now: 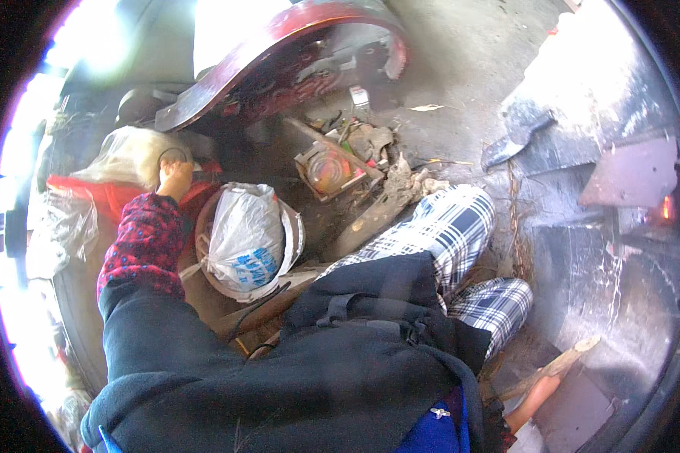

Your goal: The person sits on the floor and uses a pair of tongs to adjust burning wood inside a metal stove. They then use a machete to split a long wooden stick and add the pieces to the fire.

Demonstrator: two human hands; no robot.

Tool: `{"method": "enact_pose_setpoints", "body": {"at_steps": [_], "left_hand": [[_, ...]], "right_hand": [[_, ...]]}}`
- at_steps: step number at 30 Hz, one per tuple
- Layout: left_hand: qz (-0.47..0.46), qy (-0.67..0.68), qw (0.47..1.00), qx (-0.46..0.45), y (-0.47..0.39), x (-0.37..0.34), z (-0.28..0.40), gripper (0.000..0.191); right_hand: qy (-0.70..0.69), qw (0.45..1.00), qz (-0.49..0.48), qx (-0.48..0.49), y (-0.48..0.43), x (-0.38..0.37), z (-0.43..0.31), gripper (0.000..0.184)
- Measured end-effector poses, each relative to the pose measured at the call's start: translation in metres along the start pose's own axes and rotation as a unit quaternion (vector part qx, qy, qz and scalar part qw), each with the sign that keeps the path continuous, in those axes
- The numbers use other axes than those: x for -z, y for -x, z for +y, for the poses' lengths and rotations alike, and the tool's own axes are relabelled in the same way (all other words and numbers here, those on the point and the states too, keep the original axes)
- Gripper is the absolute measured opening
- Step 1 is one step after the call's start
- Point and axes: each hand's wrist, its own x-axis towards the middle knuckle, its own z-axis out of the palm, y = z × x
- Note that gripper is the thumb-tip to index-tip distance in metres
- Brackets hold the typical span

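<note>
At the left, my left hand [175,174] reaches over a pale translucent plastic bag [127,153] and a red plastic bag [99,195]. A thin dark loop shows at its fingers; whether they grip it or a bag is unclear. Low on the right, my right hand [535,396] is closed around a rough piece of wood [569,357], whose pale end points to the upper right. Beside my left forearm stands a round bucket [204,226] with a white plastic bag [243,238] bearing blue writing in it.
A soot-marked stove [578,283] with a small flame [667,207] lies to the right, a rusty plate [632,172] above it. Scraps and a small box [331,170] litter the floor ahead. A log [368,226] lies by my knee. A curved red metal piece [311,25] stands beyond.
</note>
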Motion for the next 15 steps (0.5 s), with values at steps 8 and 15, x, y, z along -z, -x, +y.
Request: {"method": "enact_pose_setpoints", "body": {"at_steps": [8, 15], "left_hand": [[-0.023, -0.058, 0.998, -0.001, -0.007, -0.015, 0.002, 0.021], [0.044, -0.056, 0.997, 0.005, 0.007, -0.007, 0.009, 0.022]], "right_hand": [[-0.014, 0.999, -0.042, -0.023, 0.002, 0.005, 0.0, 0.015], [-0.016, 0.998, -0.025, -0.064, -0.024, 0.013, 0.041, 0.015]]}}
